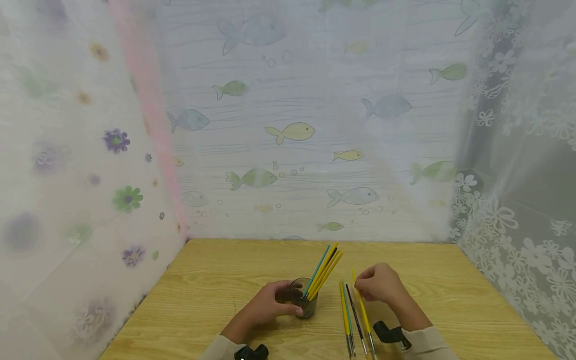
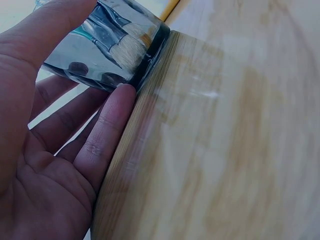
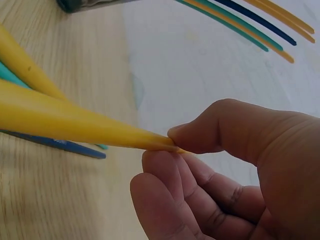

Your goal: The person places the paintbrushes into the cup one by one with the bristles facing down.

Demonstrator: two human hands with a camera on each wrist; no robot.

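My left hand [image 1: 265, 307] grips the cup [image 1: 306, 305] of brushes near the desk's front edge. My right hand [image 1: 380, 285] pinches a yellow brush [image 1: 362, 312] by its handle tip; I judge lifting it cupward comes next.

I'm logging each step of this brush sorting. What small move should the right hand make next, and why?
Probably lift the yellow brush and carry it to the cup. The right hand already pinches its handle tip, the left hand steadies the cup, and other brushes already stand inside it.
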